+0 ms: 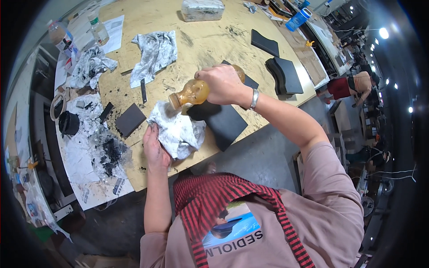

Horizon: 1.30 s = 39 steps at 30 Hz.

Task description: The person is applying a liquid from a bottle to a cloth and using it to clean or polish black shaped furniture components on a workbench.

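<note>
Right hand (224, 85) is tipping an amber bottle (195, 92) toward a white cloth (177, 133) in the left hand (156, 146).

The right fingers are wrapping the bottle's middle; its long axis is slanting leftward and nearer the body, its neck ending just by the cloth's upper edge, contact unclear. The left hand, nearer the cloth, is gripping its left side. A black panel (229, 126) is lying below the right grip, beside the cloth.

Smudged tan tabletop (210, 49) with dark panels (289, 77), stained cloth (154, 53), pale block (203, 11).
</note>
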Each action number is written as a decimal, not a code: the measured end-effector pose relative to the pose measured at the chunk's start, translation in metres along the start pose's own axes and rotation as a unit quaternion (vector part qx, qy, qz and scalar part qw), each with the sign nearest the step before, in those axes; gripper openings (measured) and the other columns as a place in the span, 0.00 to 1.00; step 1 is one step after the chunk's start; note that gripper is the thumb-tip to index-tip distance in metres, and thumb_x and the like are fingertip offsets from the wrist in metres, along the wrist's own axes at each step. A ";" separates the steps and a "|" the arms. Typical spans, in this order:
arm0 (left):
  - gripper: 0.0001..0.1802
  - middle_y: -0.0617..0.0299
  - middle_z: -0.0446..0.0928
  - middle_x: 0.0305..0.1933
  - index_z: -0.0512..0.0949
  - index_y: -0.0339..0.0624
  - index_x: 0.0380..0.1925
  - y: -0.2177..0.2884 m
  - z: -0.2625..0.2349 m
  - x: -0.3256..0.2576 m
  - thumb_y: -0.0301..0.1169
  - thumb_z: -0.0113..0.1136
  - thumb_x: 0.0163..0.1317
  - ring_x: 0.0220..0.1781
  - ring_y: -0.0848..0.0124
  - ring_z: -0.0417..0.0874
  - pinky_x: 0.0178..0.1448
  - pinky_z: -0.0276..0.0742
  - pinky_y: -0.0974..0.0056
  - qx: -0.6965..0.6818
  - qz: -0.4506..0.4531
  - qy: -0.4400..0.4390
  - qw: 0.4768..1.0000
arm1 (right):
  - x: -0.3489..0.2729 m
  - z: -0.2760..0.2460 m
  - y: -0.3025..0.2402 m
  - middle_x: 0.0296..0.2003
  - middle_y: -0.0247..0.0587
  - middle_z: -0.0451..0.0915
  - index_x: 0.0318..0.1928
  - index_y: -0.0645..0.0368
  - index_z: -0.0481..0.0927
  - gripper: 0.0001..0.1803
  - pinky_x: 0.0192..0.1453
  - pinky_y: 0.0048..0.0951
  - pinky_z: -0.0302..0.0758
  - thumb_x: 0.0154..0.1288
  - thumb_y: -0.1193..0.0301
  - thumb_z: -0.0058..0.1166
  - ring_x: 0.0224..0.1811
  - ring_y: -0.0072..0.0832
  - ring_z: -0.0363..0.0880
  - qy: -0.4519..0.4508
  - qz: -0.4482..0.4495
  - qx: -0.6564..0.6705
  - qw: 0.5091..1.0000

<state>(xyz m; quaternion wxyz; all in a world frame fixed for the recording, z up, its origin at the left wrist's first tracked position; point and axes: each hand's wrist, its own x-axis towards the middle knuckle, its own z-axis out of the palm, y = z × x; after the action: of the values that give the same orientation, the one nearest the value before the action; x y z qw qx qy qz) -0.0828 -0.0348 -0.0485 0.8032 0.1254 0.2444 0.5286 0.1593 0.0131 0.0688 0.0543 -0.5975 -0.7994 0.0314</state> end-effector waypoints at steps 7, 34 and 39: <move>0.19 0.49 0.75 0.57 0.66 0.31 0.59 0.015 -0.014 -0.003 0.31 0.42 0.75 0.57 0.57 0.80 0.61 0.78 0.53 0.006 0.016 0.016 1.000 | 0.070 0.017 -0.024 0.46 0.49 0.82 0.55 0.60 0.77 0.41 0.56 0.34 0.76 0.32 0.69 0.76 0.50 0.39 0.81 -0.006 0.050 0.320 0.946; 0.17 0.53 0.79 0.49 0.71 0.29 0.58 -0.008 0.011 0.015 0.25 0.45 0.72 0.51 0.66 0.81 0.55 0.76 0.64 0.260 0.034 -0.042 0.964 | -0.061 0.104 0.064 0.37 0.49 0.78 0.44 0.61 0.79 0.15 0.51 0.42 0.72 0.54 0.71 0.60 0.44 0.47 0.75 0.208 0.130 0.191 0.951; 0.27 0.45 0.70 0.65 0.67 0.36 0.63 -0.100 0.054 0.022 0.21 0.48 0.62 0.66 0.51 0.71 0.68 0.65 0.52 0.719 0.157 -0.328 0.592 | -0.181 0.147 0.059 0.38 0.49 0.77 0.37 0.62 0.79 0.10 0.47 0.43 0.74 0.55 0.71 0.57 0.41 0.47 0.75 0.199 0.295 0.165 0.920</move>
<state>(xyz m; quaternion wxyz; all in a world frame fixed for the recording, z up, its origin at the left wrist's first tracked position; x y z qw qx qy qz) 0.0315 -0.0526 -0.0547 0.3826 0.8637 0.2414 0.2220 0.2477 -0.1417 -0.0926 0.2983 -0.7825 -0.5435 0.0581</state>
